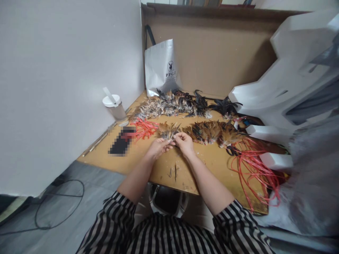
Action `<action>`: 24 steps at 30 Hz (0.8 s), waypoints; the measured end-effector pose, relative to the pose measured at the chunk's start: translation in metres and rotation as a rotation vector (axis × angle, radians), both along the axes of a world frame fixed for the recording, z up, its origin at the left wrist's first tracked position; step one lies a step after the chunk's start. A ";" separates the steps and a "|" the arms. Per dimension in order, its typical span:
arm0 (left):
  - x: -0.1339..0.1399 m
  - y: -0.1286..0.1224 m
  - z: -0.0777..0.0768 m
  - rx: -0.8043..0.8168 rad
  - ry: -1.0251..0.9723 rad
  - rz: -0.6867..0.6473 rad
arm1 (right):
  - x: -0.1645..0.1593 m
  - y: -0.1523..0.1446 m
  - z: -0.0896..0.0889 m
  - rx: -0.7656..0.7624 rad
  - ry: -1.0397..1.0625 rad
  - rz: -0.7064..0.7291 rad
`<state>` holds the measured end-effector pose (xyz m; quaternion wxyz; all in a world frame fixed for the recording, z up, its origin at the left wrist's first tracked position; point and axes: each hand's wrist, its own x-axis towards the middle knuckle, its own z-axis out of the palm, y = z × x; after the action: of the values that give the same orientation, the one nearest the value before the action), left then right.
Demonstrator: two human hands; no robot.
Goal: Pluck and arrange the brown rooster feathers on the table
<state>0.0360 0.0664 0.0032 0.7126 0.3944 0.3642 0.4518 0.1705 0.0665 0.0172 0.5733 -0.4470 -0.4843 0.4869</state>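
Observation:
Low over the front half of the wooden table, both of my hands meet at a small bunch of feathers (171,131), brown and dark-tipped, that fans out away from me. My left hand (160,146) is closed around the bunch's base from the left. With fingers pinched, my right hand (184,143) holds the same base from the right; the exact grip points are partly hidden. Just right of my hands lies a row of brown feather bundles (209,132). Left of them is a pile of short red plastic strips (145,127). Two loose dark feathers (175,172) lie nearer to me.
Behind lies a long heap of speckled and black feathers (172,106), before a white bag (161,67). A lidded cup (116,109) and a blurred-out dark object (120,143) are at left. At right are black-handled scissors (232,151), long red strips (255,165) and white foam (291,53).

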 end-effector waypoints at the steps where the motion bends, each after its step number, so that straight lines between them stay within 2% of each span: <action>1: 0.000 0.000 0.000 0.000 0.002 0.002 | -0.001 0.000 -0.001 0.017 -0.003 -0.009; 6: 0.001 0.001 -0.002 -0.003 0.005 0.000 | -0.006 -0.003 0.000 0.083 -0.033 -0.038; 13: 0.001 0.000 0.000 0.020 0.008 0.014 | -0.007 -0.003 -0.003 0.076 -0.058 -0.053; 18: 0.001 0.001 0.002 0.101 0.070 0.080 | -0.007 -0.002 -0.005 0.023 -0.021 -0.007; 24: 0.003 0.002 0.001 0.173 0.176 0.061 | -0.007 -0.003 -0.003 -0.069 0.073 0.002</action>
<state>0.0387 0.0682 0.0047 0.6272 0.4812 0.3967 0.4666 0.1630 0.0639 0.0146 0.5742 -0.4478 -0.4463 0.5202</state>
